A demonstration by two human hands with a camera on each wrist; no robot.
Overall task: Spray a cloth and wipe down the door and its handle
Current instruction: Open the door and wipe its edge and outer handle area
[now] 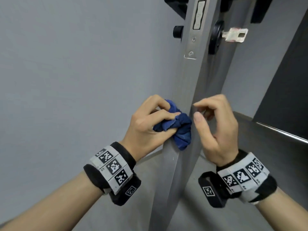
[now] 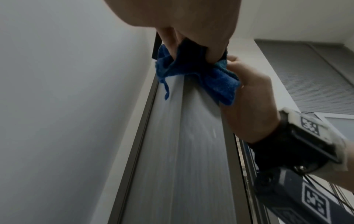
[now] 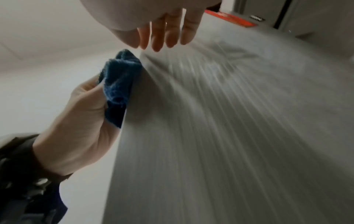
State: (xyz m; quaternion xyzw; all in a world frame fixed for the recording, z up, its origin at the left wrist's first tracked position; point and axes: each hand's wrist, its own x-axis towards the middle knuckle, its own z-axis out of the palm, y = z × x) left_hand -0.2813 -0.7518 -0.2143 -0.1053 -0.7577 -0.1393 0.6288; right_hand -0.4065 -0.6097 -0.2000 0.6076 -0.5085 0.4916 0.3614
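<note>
The grey door stands ajar, and its narrow edge (image 1: 188, 80) runs up the middle of the head view. My left hand (image 1: 155, 122) grips a bunched blue cloth (image 1: 182, 130) and presses it on the door edge, well below the lock. My right hand (image 1: 215, 124) is just right of the edge with fingers loosely curled. Its fingertips touch the edge and it holds nothing. The black handle (image 1: 176, 7) is cut off at the top. In the left wrist view the cloth (image 2: 220, 81) wraps over the edge. In the right wrist view the cloth (image 3: 118, 78) lies against the door face (image 3: 229, 121).
A metal latch plate (image 1: 198, 15) is set in the door edge, with a black thumb-turn (image 1: 178, 31) on its left side. On the right side a key (image 1: 235, 35) sticks out of a black lock rosette (image 1: 215, 37). A grey wall (image 1: 75, 64) is on the left.
</note>
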